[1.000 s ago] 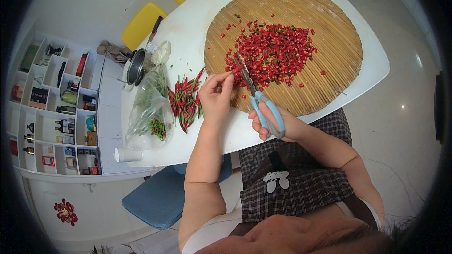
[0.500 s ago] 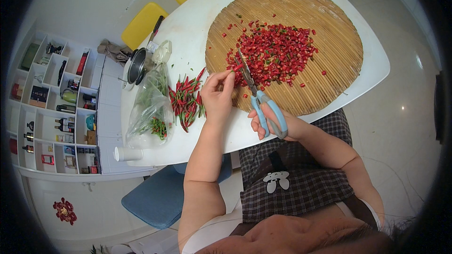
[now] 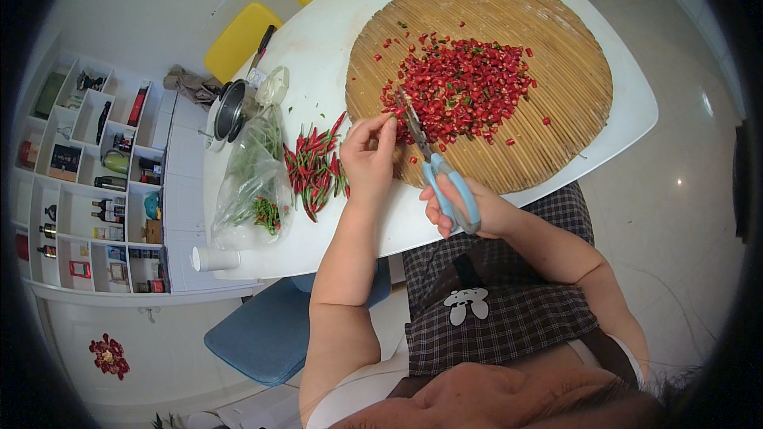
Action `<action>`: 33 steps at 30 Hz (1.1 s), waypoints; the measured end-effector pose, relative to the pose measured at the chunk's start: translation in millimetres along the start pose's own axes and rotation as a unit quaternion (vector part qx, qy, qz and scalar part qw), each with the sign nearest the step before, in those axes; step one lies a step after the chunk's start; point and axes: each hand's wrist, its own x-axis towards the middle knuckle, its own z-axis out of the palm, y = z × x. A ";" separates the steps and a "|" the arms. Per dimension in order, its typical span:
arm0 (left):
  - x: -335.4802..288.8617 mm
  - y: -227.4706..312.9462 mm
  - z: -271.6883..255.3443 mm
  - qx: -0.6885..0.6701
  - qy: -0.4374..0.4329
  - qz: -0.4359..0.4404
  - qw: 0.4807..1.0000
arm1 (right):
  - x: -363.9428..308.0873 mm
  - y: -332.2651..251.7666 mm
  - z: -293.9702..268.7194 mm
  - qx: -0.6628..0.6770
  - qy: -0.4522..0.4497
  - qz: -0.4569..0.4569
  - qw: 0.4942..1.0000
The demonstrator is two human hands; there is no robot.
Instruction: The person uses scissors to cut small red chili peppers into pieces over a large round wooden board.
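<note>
My left hand (image 3: pixel 371 151) pinches a red chili pepper (image 3: pixel 397 114) over the left edge of the round slatted board (image 3: pixel 556 24). My right hand (image 3: pixel 469 206) is wrapped round the blue handles of a pair of scissors (image 3: pixel 424 143), and the blades lie at the chili by my left fingertips. A broad heap of chopped red chili (image 3: pixel 469 83) with some green bits covers the middle of the board. Left of my left hand, whole red chilies with green stems (image 3: pixel 312 171) are piled on the white table (image 3: pixel 318 56).
Left of the whole chilies lies a clear plastic bag (image 3: pixel 246 179) with greens in it. Behind it stand a dark pan (image 3: pixel 231 111) and a knife (image 3: pixel 265 41). A white cup (image 3: pixel 215 259) lies at the table's near left corner. Yellow chairs (image 3: pixel 245 36) and a blue chair (image 3: pixel 270 330) flank the table.
The scissors' handles have come closer together as my right hand closes on them. My left hand stays almost in place with the chili.
</note>
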 end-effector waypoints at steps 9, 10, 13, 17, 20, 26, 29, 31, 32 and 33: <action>2.4 5.8 3.7 0.056 -0.008 0.045 0.997 | 1.3 -0.3 3.6 -0.007 0.006 -0.011 1.000; 2.5 5.1 4.1 0.060 -0.010 0.050 0.997 | 1.0 -0.4 3.6 -0.008 0.005 -0.014 1.000; 3.5 8.9 3.8 0.090 -0.016 0.071 0.993 | 1.3 0.0 2.7 0.002 0.002 -0.014 1.000; 3.9 9.8 4.2 0.096 -0.015 0.069 0.993 | -0.6 -4.3 3.3 0.002 -0.008 -0.008 1.000; 3.7 6.7 3.6 0.090 -0.010 0.057 0.994 | -0.9 -4.7 3.6 -0.010 -0.001 0.000 1.000; 3.7 4.7 2.4 0.081 -0.001 0.048 0.996 | 3.4 4.7 -2.0 -0.002 -0.002 -0.021 1.000; 3.8 9.3 2.6 0.097 0.004 0.070 0.993 | 2.4 3.6 -1.3 -0.015 -0.009 -0.020 1.000; 3.5 11.7 3.0 0.113 0.003 0.086 0.990 | 1.1 0.3 2.4 -0.024 -0.004 -0.016 1.000; 3.4 12.9 3.1 0.119 0.000 0.089 0.989 | 0.8 -0.7 3.4 -0.028 -0.001 -0.014 1.000; 3.1 14.1 3.0 0.125 -0.003 0.091 0.988 | 0.8 -0.4 2.9 -0.026 -0.003 -0.012 1.000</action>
